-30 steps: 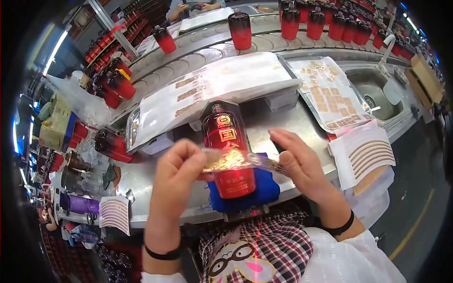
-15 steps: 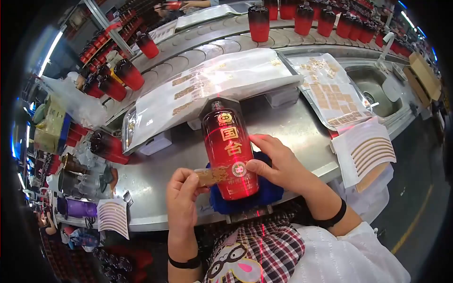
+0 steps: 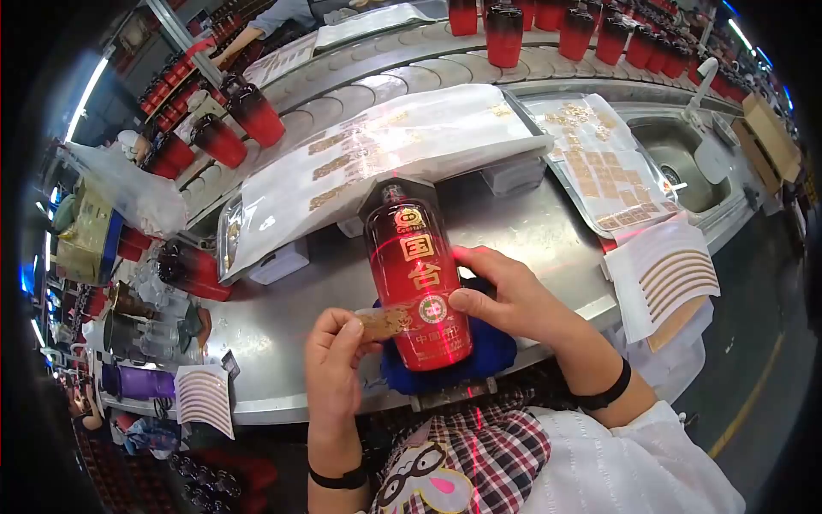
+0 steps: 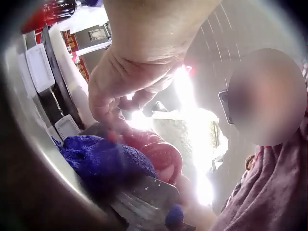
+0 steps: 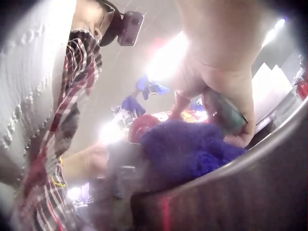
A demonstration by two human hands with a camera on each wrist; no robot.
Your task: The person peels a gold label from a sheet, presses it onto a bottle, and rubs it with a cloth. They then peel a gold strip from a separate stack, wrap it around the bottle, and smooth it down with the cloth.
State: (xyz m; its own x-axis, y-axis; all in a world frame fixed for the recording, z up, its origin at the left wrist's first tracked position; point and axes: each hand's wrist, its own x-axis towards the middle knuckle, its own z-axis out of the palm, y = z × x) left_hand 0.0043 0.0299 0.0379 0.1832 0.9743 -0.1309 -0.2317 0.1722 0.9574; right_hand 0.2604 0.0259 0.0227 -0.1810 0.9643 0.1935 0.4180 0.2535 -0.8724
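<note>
left hand [image 3: 336, 353] is pinching one end of a gold strip [image 3: 382, 324], other end against the front of the red bottle [image 3: 419, 287], which lies base-end on blue cloth [image 3: 401, 375]. right hand [image 3: 518, 300] has its thumb at the bottle's side, fingers curled round a dark greenish thing [image 5: 225, 116] (too blurry to name, sorry).
</note>
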